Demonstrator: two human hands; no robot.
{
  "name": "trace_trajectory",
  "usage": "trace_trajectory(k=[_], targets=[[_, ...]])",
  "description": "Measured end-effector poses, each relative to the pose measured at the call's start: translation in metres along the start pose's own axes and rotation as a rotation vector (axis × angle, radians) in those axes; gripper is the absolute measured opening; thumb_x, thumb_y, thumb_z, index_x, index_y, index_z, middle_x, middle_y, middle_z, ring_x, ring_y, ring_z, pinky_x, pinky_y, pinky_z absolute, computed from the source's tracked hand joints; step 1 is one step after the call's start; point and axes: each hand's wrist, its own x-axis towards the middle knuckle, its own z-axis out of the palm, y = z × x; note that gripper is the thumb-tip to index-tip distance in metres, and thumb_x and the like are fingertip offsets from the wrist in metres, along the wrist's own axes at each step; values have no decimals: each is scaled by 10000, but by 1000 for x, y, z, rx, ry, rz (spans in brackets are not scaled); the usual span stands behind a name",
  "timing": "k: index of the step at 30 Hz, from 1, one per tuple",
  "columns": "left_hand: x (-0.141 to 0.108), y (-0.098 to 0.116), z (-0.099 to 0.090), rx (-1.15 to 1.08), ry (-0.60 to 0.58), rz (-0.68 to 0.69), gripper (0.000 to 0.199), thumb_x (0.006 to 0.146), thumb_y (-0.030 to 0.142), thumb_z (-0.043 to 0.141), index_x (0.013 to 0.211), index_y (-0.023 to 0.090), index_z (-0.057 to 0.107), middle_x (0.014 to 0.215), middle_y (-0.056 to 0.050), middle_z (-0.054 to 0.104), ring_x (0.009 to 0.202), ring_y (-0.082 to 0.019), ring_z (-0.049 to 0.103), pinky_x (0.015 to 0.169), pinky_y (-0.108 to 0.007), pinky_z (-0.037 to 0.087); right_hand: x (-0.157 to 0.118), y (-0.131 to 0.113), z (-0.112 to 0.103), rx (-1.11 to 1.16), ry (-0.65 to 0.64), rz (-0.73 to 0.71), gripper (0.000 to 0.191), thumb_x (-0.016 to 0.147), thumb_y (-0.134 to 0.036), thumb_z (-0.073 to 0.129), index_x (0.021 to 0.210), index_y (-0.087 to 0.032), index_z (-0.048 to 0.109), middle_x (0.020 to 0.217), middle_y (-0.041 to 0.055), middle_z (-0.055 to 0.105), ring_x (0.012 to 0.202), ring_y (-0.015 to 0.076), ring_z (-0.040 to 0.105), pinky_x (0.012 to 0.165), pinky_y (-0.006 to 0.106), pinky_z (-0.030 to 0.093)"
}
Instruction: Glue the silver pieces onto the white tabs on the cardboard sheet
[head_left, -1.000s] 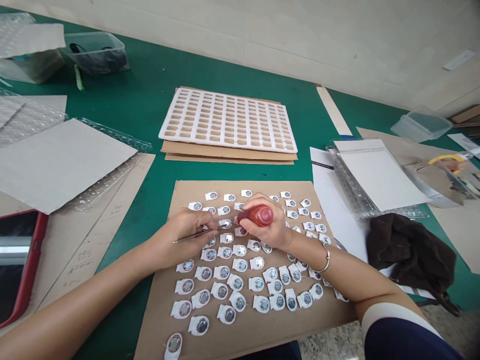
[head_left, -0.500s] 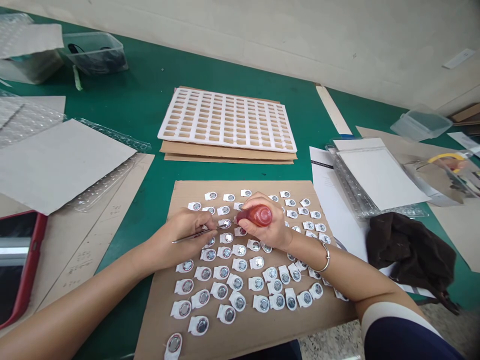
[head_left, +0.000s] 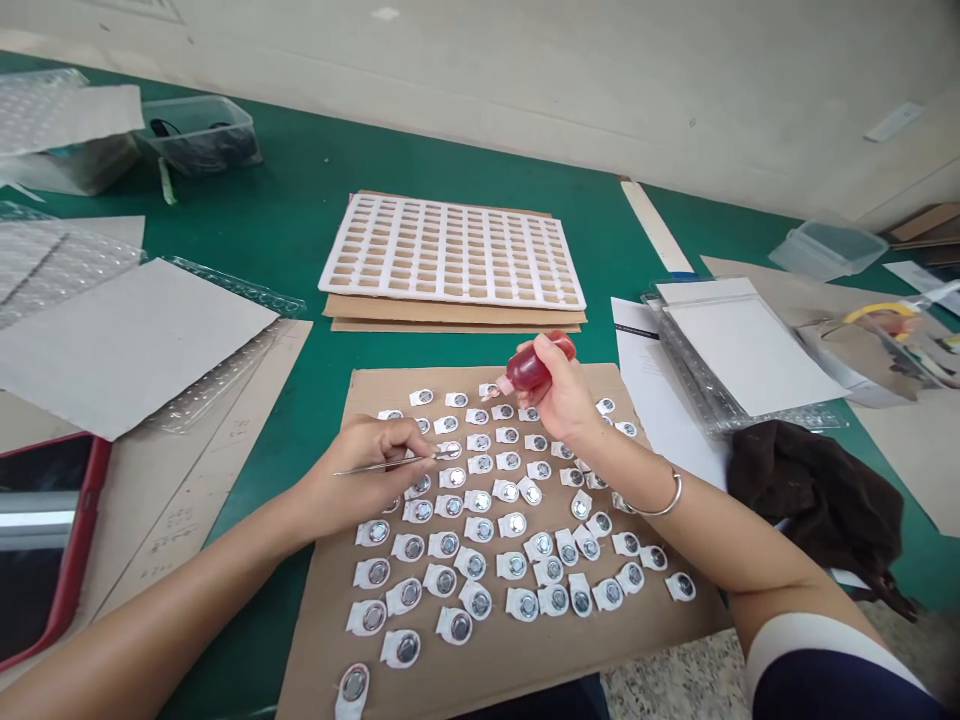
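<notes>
Red bottle (head_left: 529, 367), moved forward, turned sideways

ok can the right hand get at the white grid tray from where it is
Probably yes: the right hand is near the white grid tray with nothing standing between them, though the red bottle it holds might hamper grasping.

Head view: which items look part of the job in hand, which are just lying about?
In use, apparently:
red bottle, in the right hand
thin metal tool, in the left hand
white tabs with round metal discs
cardboard sheet under them

Probably lying about:
red-cased phone
dark brown cloth
white grid tray (untouched; role unclear)
</notes>
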Motion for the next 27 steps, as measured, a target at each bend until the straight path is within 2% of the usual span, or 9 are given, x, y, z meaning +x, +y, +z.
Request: trace_trajectory(k=[5, 9, 12, 18, 21, 24, 27], targets=[[-1, -8, 3, 160, 197, 121, 74, 824, 241, 564, 820, 178, 603, 786, -26, 684, 653, -135, 622, 544, -217, 440, 8, -6, 1, 71, -9, 70, 392, 713, -551, 598, 880, -206, 515, 654, 2, 573, 436, 81, 489, 360, 227, 384], [-2, -21, 14, 311, 171, 258, 74, 859, 201, 501, 900, 193, 562, 846, -32, 686, 782, -167, 657, 702, -264, 499, 12, -13, 10, 25, -68, 47, 389, 718, -556, 590, 869, -204, 521, 718, 31, 613, 483, 89, 513, 370, 225, 402], [-4, -25, 22, 411, 169, 335, 92, 868, 180, 472, 925, 193, 543, 934, -57, 687, 910, -199, 652, 789, -312, 515, 14, -15, 20, -25, -119, 4, 346, 745, -537, 585, 826, -208, 516, 672, 20, 612, 516, 107, 559, 364, 218, 388], [-5, -23, 26, 480, 170, 395, 128, 864, 152, 444, 902, 187, 561, 802, -51, 670, 783, -189, 657, 726, -325, 539, 13, -8, 41, -105, -142, -150, 288, 768, -477, 605, 779, -211, 496, 545, -18, 571, 493, 132, 616, 330, 208, 319], [-6, -21, 27, 504, 187, 452, 121, 850, 115, 452, 899, 167, 550, 813, -70, 665, 763, -199, 649, 690, -339, 539, 9, -9, 48, -160, -160, -194, 288, 754, -461, 626, 803, -214, 486, 526, -31, 567, 473, 134, 615, 370, 225, 394], [-7, -19, 28, 525, 181, 482, 118, 836, 93, 460, 910, 147, 535, 849, -101, 662, 763, -212, 643, 667, -351, 535, 5, -8, 52, -162, -198, -219, 293, 727, -419, 669, 829, -216, 484, 550, -38, 579, 484, 137, 624, 472, 264, 500], [-7, -18, 29, 535, 182, 493, 127, 831, 93, 442, 900, 145, 534, 855, -112, 656, 752, -216, 639, 632, -347, 532, 4, -3, 52, -175, -231, -228, 301, 705, -401, 692, 834, -222, 486, 606, -35, 590, 499, 136, 627, 512, 292, 534]])
